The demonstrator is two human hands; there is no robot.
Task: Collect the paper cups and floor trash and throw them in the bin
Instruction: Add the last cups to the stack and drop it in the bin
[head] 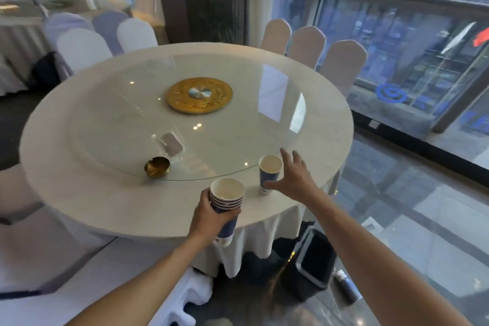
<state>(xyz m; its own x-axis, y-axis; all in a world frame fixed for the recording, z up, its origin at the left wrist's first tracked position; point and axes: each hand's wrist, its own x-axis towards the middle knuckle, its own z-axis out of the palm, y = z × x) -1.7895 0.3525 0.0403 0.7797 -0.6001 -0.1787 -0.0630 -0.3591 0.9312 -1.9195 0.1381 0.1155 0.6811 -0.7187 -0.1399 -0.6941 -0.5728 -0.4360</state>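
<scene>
Left hand (211, 213) gripped a stack of paper cups (226, 204), right hand (293, 177) spread open beside the last cup (269, 173); bin (315, 259) and floor trash still awaited.

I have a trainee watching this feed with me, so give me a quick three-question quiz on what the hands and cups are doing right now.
1. True or false: the left hand holds a stack of paper cups.
2. Which is the right hand doing? A) resting flat on the glass turntable B) reaching, open, around the single cup on the table C) holding the brass ashtray
3. Fill in: the dark bin stands on the floor, to the ____ of the table.

Key: 1 true; 2 B; 3 right.
</scene>
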